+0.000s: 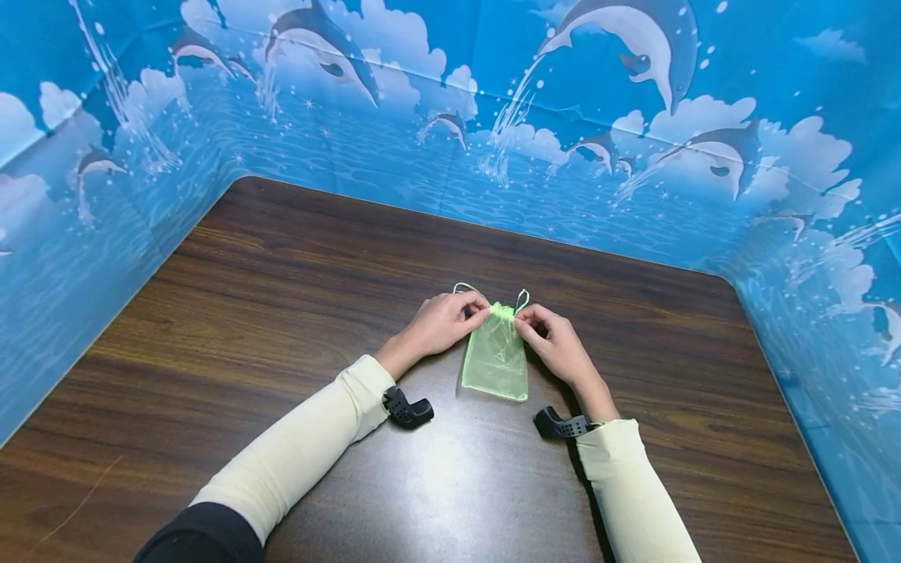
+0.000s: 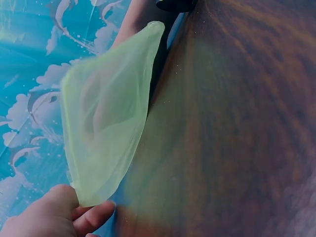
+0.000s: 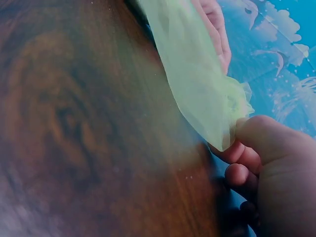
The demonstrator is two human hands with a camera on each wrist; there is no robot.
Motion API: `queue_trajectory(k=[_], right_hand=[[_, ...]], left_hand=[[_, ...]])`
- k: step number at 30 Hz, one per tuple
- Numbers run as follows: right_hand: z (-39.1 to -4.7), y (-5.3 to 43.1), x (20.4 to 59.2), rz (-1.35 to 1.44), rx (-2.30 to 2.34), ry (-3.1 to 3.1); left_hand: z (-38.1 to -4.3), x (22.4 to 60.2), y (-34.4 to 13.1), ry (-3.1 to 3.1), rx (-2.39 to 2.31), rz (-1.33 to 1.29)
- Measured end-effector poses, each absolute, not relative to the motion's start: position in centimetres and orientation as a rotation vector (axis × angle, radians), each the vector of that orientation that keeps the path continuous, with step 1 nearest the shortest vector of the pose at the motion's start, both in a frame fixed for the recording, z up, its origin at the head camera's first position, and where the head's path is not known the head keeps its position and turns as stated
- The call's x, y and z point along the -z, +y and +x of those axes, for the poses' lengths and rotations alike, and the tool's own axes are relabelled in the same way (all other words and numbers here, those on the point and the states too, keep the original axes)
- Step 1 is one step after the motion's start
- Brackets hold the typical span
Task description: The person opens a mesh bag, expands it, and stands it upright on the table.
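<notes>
A sheer light-green drawstring pouch (image 1: 497, 360) hangs between both hands over the middle of the table, its gathered neck uppermost. My left hand (image 1: 445, 319) pinches the neck's left side between thumb and fingers. On the opposite side, my right hand (image 1: 556, 338) pinches the neck's right edge. Pale cord loops (image 1: 523, 299) stick out above each hand. In the left wrist view the pouch (image 2: 108, 113) spreads out from the left thumb and fingers. The right wrist view shows the ruffled top of the pouch (image 3: 238, 98) beside the right thumb.
The dark wood-grain table (image 1: 281, 274) reaches to a blue dolphin-print curtain (image 1: 394, 156) at the back and sides. A black wrist mount (image 1: 408, 408) sits on the left wrist, another mount (image 1: 561, 424) on the right. Light glares on the near tabletop.
</notes>
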State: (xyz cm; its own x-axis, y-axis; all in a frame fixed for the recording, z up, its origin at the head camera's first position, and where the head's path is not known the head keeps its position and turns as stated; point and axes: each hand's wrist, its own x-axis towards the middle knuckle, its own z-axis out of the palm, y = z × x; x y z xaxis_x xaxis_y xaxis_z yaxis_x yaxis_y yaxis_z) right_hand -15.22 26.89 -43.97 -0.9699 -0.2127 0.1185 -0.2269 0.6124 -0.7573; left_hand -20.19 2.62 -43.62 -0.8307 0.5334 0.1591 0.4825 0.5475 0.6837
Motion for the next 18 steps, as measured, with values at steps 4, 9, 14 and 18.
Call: queue_trajectory(k=[4, 9, 14, 18], right_hand=[[-15.23, 26.87, 44.01, 0.394, -1.341, -2.789], [-15.20, 26.84, 43.91, 0.391, -1.340, -2.786], [-15.16, 26.85, 43.70, 0.376, -1.319, -2.781], [-15.16, 26.89, 43.82, 0.375, -1.325, -2.780]], left_hand=[[-20.22, 43.68, 2.62, 2.727, -1.145, 0.895], [-20.18, 43.65, 2.52, 2.716, -1.198, 0.897], [-20.18, 43.60, 2.52, 2.730, -1.211, 0.899], [-20.19, 43.74, 2.51, 2.721, -1.211, 0.871]])
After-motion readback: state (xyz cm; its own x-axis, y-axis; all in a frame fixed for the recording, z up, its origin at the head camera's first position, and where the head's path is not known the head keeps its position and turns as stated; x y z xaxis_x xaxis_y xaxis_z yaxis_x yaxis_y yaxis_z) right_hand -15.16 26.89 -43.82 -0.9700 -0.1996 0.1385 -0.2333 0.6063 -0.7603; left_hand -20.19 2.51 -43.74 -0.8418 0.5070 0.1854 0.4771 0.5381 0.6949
